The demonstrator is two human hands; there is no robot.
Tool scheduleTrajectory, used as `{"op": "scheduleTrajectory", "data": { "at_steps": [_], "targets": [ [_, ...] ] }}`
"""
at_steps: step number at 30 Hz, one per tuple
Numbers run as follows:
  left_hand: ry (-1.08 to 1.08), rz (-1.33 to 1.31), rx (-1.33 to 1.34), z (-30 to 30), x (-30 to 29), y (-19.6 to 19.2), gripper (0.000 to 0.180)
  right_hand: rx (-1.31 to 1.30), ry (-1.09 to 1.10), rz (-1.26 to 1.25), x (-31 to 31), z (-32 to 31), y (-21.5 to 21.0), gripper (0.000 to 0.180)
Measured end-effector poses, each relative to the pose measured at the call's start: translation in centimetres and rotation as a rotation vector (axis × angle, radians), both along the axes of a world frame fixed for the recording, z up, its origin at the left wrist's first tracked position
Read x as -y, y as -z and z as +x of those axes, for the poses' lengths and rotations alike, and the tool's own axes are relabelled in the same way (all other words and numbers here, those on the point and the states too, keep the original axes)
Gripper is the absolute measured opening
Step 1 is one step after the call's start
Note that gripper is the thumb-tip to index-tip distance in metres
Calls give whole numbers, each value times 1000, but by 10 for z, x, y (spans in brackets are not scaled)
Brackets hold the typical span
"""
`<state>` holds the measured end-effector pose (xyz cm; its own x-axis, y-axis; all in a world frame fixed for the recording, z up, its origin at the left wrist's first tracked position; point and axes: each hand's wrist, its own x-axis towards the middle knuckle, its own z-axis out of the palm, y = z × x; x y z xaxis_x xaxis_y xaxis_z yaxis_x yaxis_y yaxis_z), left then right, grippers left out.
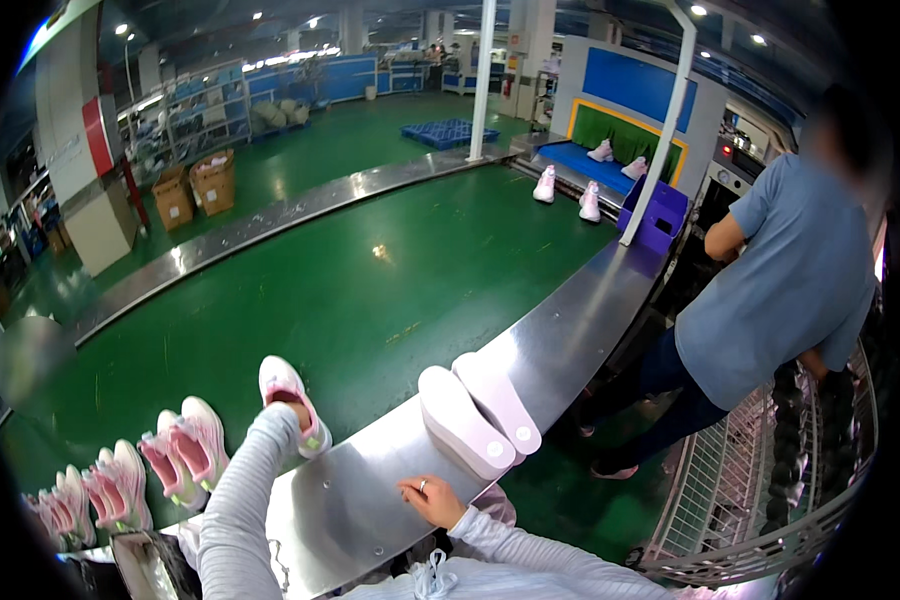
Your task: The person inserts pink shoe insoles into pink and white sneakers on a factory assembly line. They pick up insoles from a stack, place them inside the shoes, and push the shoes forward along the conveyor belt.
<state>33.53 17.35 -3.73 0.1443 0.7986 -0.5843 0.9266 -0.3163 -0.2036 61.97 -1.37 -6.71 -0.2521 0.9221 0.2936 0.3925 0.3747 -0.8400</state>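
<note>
My left hand reaches into the opening of a white-and-pink sneaker and grips it at the near edge of the green belt. The sneaker's toe points away from me, and much of the hand is hidden inside it. My right hand rests over the metal ledge, its fingers loosely bent and apart, holding nothing. Just beyond it, two pale pink soles lie side by side on the ledge, undersides up. Whether uppers are attached beneath them is hidden.
Several pink-and-white sneakers line the belt's near left edge. The green belt stretches toward a machine opening with more sneakers around it. A purple bin sits by a white post. At right, a person in blue stands beside a wire rack.
</note>
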Motion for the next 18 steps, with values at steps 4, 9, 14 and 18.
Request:
{"op": "scheduleTrajectory", "data": {
  "at_steps": [4, 9, 14, 18],
  "targets": [
    [-156, 437, 288, 17, 27, -38, 19, 25, -125, -33, -1, 6, -11, 18],
    [-263, 1340, 998, 54, 98, -32, 38, 6, -500, -586, -24, 97, -133, 28],
    [-571, 1203, 1203, 59, 104, 33, 42, -242, -97, -72, -135, 172, -201, 35],
    [-690, 1088, 1122, 81, 82, 19, 39, -76, 269, 16, -248, 198, -199, 22]
  ]
}}
